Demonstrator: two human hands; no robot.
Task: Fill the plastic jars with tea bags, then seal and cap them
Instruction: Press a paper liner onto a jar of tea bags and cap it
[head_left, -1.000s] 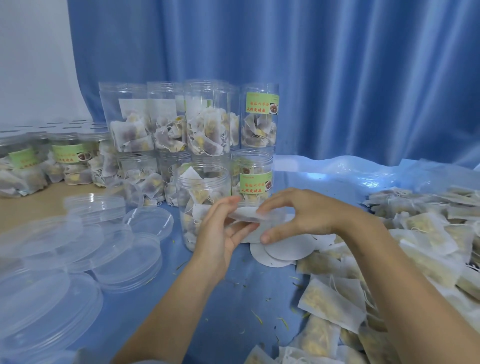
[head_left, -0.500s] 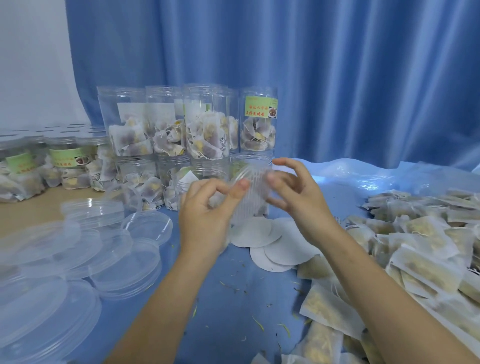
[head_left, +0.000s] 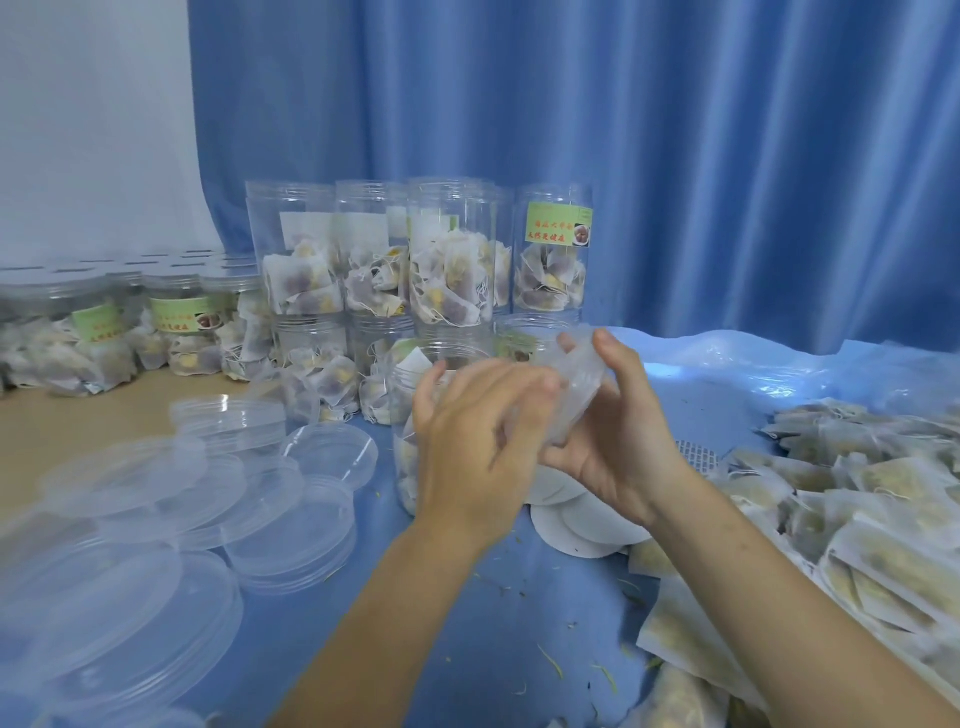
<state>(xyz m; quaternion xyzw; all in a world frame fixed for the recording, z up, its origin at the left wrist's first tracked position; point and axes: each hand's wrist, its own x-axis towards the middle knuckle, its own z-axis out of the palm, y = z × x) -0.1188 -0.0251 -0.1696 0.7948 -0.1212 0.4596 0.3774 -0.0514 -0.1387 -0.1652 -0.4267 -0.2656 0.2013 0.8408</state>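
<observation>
A thin translucent seal disc (head_left: 574, 395) is being held up, tilted, above the open jar (head_left: 415, 415) of tea bags on the blue desk (head_left: 467, 649). The right hand (head_left: 618, 441) is pinching it, thumb on its top edge; the left hand (head_left: 478, 441) is touching its near edge, though its grip is too blurred to judge. Clear lids (head_left: 291, 530) are lying left, loose tea bags (head_left: 857, 499) right, stacked jars (head_left: 452, 260) behind.
</observation>
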